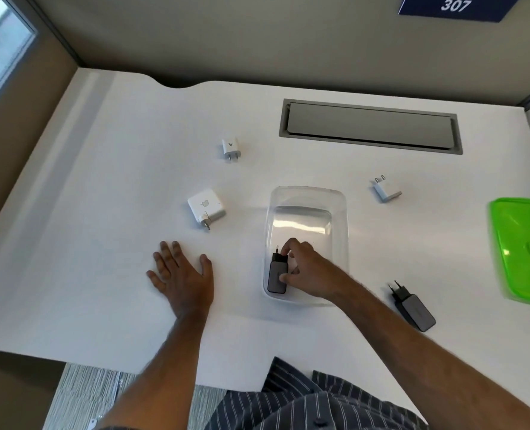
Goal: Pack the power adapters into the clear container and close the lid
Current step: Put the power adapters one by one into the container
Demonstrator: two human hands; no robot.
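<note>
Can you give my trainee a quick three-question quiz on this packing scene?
1. True or false: the green lid is on the clear container.
2. How many adapters lie on the desk outside the container?
3. Which hand grips the dark adapter inside the container: A) left hand B) right hand?

Key: 1 false, it lies on the desk, far right. 2 four: small white adapter, large white adapter, angled white adapter, second dark adapter. 3 B.
</note>
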